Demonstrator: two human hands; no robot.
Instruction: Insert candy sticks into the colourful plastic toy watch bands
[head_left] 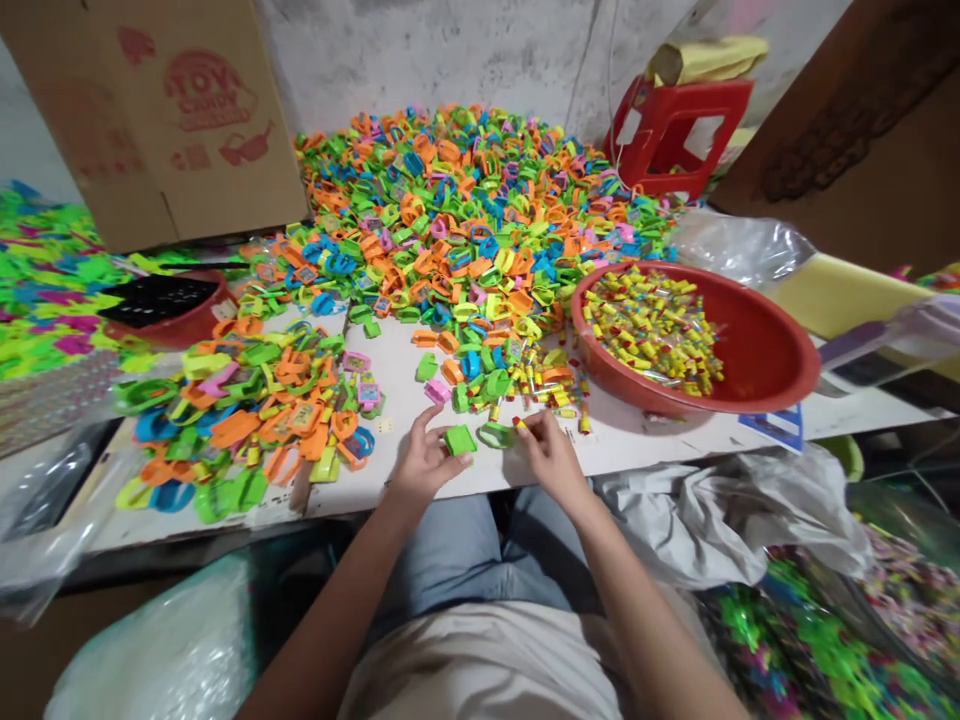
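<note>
1. pinching a green square piece [460, 439] at the near edge of the table [397, 370] with the left hand [424, 462], thumb and fingertips closed narrowly on it, piece resting flat on the top.
2. closing the right hand [551, 452] on what looks like a small stick [519, 423], yellow with a red tip, held between thumb and forefinger; too small to tell more.
3. lying between both hands, touching neither clearly: a green ring piece [495, 434], just beside the square one.
4. judging by this, mid-way through one assembly: parts picked, brought together at the table edge, not yet joined.
5. calling next, most likely, for fine alignment: steadying the square piece with the left, turning the stick end-on with the right, pressing gently, since small parts slip easily.
6. sitting to the right, near the right hand: a red bowl [780, 395] holding many yellow sticks [652, 325], with a few more scattered on the table by its rim.
7. spreading behind: a big heap of loose pieces [465, 200] in orange, green, blue and pink, reaching back to the wall.
8. lying to the left: a smaller pile [240, 410] of similar pieces, near the left hand but apart from it.
9. standing further back: a cardboard box [172, 120] at left, a red stool [675, 130] at right.
</note>
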